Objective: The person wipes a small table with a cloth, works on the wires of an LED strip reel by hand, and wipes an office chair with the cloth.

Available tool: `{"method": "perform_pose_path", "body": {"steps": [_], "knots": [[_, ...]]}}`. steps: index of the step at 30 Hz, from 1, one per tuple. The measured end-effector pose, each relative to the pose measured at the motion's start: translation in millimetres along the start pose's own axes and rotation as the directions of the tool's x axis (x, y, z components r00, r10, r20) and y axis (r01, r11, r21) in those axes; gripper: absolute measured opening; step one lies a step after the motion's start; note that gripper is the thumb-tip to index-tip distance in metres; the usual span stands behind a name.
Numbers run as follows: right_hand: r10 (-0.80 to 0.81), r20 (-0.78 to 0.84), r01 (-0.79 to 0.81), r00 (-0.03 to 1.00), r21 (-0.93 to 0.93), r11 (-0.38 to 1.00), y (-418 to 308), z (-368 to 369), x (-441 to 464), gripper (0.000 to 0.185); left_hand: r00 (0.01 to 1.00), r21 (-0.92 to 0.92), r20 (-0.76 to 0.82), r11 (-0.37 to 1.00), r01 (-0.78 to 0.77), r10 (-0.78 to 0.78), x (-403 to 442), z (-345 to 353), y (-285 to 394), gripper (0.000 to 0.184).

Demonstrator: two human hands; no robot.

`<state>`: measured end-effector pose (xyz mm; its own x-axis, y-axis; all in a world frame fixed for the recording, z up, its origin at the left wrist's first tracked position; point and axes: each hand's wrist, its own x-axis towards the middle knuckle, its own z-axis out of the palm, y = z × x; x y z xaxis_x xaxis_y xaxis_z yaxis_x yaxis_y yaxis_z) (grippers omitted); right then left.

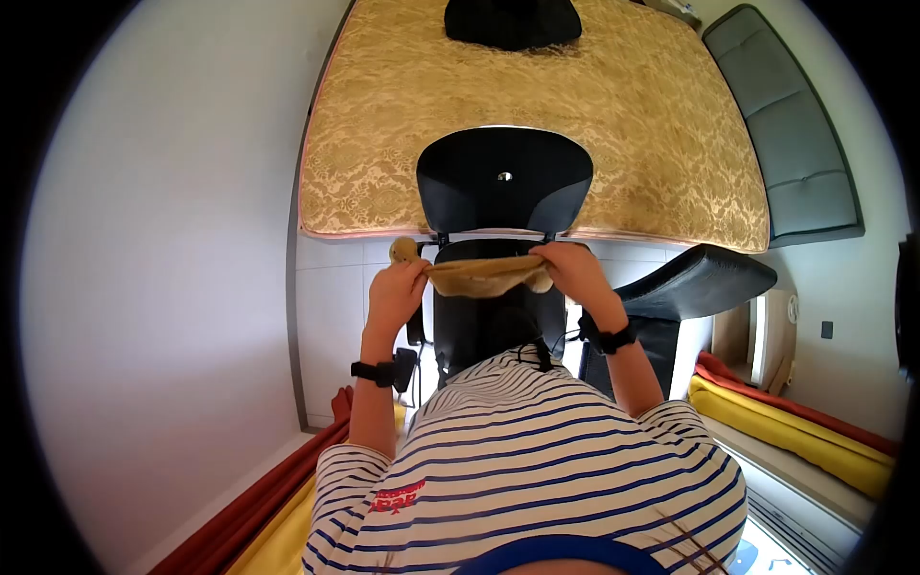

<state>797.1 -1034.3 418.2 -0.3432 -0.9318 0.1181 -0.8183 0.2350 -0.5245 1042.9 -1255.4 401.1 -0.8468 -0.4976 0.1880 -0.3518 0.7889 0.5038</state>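
Stretched between my two hands is a tan cloth (pixel 489 277), its upper edge pulled nearly straight and its lower part sagging. My left hand (pixel 395 290) pinches it at one end, where a rounded bit of tan fabric sticks out beyond the fingers. At the other end, my right hand (pixel 577 272) grips the top corner, fingers closed. The cloth hangs in front of me above the seat of a black chair (pixel 505 182), whose backrest stands just beyond it. What kind of cloth item it is, I cannot make out.
Behind the chair lies a gold patterned mattress (pixel 383 125) with a black object (pixel 513 24) on it. A black padded chair (pixel 704 283) stands at the right, near a grey headboard (pixel 791 134). Red and yellow curtains (pixel 795 431) hang on both sides; a white wall (pixel 182 211) is at left.
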Motion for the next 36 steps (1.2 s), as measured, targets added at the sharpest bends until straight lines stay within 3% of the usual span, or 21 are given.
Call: {"method": "perform_pose_path", "body": {"steps": [1,3,4,5,6,8,10,12,13,14,16,17,19,21,23,24,25,26,27,31,36], "knots": [[0.01,0.006,-0.01,1.0,0.008,1.0,15,-7,13,0.031,1.0,0.014,0.014,1.0,-0.027,0.026,22,0,2,0.016],[-0.059,-0.154,0.061,0.986,0.006,0.998,40,-26,44,0.03,0.999,0.026,-0.002,0.999,-0.047,0.047,69,-1,5,0.018],[-0.054,-0.154,0.057,0.987,0.015,0.998,47,-39,60,0.03,0.994,0.037,-0.061,0.996,-0.085,0.087,93,-6,11,0.022],[-0.126,-0.279,0.12,0.952,-0.038,0.992,50,-55,77,0.031,0.985,0.05,-0.12,0.991,-0.122,0.127,116,-8,17,0.026],[-0.2,-0.395,0.175,0.897,-0.099,0.98,54,-68,93,0.032,0.986,0.053,-0.113,0.991,-0.12,0.125,135,-9,23,0.026],[-0.17,-0.446,0.154,0.879,-0.072,0.985,64,-82,115,0.033,0.969,-0.056,-0.239,0.996,-0.07,0.055,167,-5,32,0.036],[-0.129,-0.497,0.125,0.858,-0.042,0.991,87,-81,134,0.034,0.985,-0.069,-0.171,0.997,-0.023,0.011,188,14,26,0.041],[-0.089,-0.47,0.091,0.878,-0.018,0.996,118,-54,148,0.034,0.995,-0.1,0.029,0.99,0.098,-0.095,200,47,5,0.052],[-0.057,-0.445,0.061,0.894,-0.006,0.998,135,-36,153,0.033,0.994,-0.094,0.036,0.99,0.102,-0.099,199,67,-10,0.052],[-0.051,-0.445,0.058,0.894,0.003,0.998,155,-13,155,0.033,0.985,-0.028,0.145,0.995,0.098,-0.093,199,87,-25,0.055],[-0.081,-0.335,0.036,0.939,-0.138,0.99,183,20,165,0.045,0.928,0.072,0.344,0.989,0.129,-0.145,214,101,-30,0.064],[-0.076,-0.338,0.033,0.938,-0.132,0.991,191,26,172,0.045,0.926,0.077,0.349,0.989,0.127,-0.146,225,107,-28,0.064],[0.006,-0.257,-0.062,0.967,-0.211,0.976,194,41,184,0.066,0.993,0.159,0.118,0.986,-0.045,0.026,245,119,-25,0.065],[-0.009,-0.221,-0.048,0.975,-0.249,0.967,190,49,196,0.066,0.993,0.158,0.116,0.987,-0.041,0.022,263,134,-26,0.068],[-0.076,-0.17,0.009,0.982,-0.363,0.932,196,45,226,0.066,0.985,0.337,0.169,0.938,-0.084,0.027,284,141,-19,0.068],[-0.079,-0.106,0.042,0.991,-0.316,0.948,199,41,233,0.058,0.981,0.385,0.192,0.916,-0.112,0.039,289,150,-23,0.076],[0.03,0.016,-0.028,0.999,-0.151,0.988,204,39,242,0.052,0.985,0.386,0.168,0.917,-0.099,0.036,291,153,-22,0.076],[0.118,0.15,-0.119,0.982,0.002,0.993,210,38,251,0.048,0.967,0.405,0.25,0.913,-0.055,-0.053,294,155,-19,0.079],[0.021,-0.005,-0.021,1.0,0.034,0.999,213,37,251,0.043,0.937,0.426,0.321,0.904,-0.015,-0.135,301,158,-16,0.082],[0.092,0.043,-0.094,0.995,0.052,0.994,218,43,254,0.039,0.943,0.504,0.294,0.864,-0.018,-0.152,306,172,-15,0.085],[0.04,-0.027,-0.039,0.999,0.027,0.999,218,46,249,0.038,0.946,0.559,0.28,0.829,-0.024,-0.161,304,184,-21,0.08]]}}
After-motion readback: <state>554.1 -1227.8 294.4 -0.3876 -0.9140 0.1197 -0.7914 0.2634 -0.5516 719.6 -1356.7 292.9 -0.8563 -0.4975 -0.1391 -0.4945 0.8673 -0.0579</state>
